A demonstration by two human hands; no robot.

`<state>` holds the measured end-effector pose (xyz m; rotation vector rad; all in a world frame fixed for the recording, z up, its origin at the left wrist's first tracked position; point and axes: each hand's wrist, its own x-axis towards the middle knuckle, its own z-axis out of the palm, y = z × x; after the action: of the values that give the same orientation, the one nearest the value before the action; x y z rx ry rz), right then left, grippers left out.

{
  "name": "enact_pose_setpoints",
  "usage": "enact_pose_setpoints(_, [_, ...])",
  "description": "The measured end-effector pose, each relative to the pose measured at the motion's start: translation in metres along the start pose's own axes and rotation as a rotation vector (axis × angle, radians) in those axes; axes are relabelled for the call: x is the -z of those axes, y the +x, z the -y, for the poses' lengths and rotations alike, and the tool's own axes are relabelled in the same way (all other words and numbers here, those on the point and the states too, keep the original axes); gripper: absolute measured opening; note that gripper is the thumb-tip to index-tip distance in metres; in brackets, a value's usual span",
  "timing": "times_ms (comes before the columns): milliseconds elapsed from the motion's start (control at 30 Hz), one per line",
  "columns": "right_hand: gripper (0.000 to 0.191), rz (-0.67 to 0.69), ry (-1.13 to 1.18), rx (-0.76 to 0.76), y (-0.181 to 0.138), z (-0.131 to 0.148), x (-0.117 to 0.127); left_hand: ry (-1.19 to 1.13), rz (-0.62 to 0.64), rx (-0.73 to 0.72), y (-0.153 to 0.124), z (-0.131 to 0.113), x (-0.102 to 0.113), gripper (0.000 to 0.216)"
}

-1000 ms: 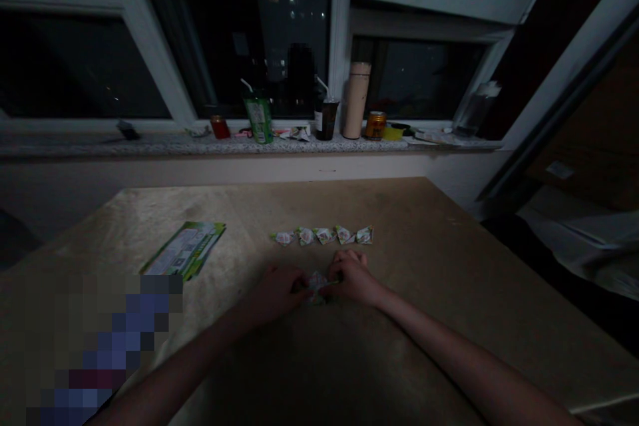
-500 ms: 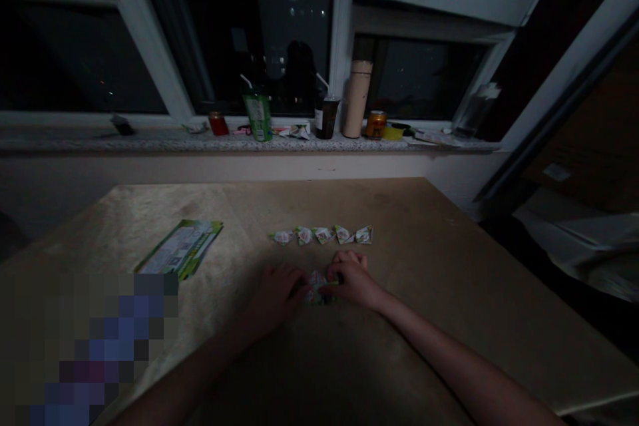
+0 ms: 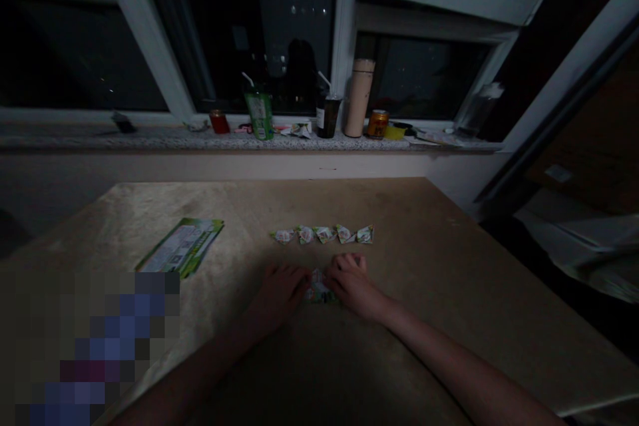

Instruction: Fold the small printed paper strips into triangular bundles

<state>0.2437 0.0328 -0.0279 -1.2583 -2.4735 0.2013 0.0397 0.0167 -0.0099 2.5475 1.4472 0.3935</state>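
A small green-and-white printed paper or wrapper piece (image 3: 316, 285) lies on the table between my hands. My left hand (image 3: 283, 286) grips its left edge with bent fingers. My right hand (image 3: 351, 279) is closed over its right side, the fingers curled and pressed down, so that part of the piece is hidden. Just beyond my hands, several small folded pieces (image 3: 325, 235) of similar print lie side by side in a row. Off to the left lies a flat stack of green-and-white printed sheets (image 3: 180, 247).
The brown table (image 3: 419, 239) reaches to the wall under a window sill (image 3: 294, 140). On the sill stand a green cup (image 3: 259, 114), a dark cup with a straw (image 3: 327, 117), a pinkish flask (image 3: 359, 98) and an orange can (image 3: 378, 124). The lower left corner is pixelated.
My right hand's fingers and thumb have drawn together over the right side of the printed piece, covering more of it. My left hand stays almost in place.
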Motion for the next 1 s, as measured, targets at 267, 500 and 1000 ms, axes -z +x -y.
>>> enact_pose_setpoints(267, [0.015, 0.028, -0.237, 0.096, 0.0, 0.007, 0.001, 0.065, -0.02, 0.002, 0.001, -0.002, 0.001, 0.025])
enact_pose_setpoints(500, [0.016, 0.067, -0.212, 0.118, 0.001, 0.004, 0.002, 0.097, -0.018, -0.181, -0.029, -0.047, -0.006, 0.042])
enact_pose_setpoints(1000, [0.016, 0.042, -0.172, 0.092, 0.001, 0.005, 0.004, 0.226, -0.033, -0.046, -0.058, -0.03, -0.022, 0.069])
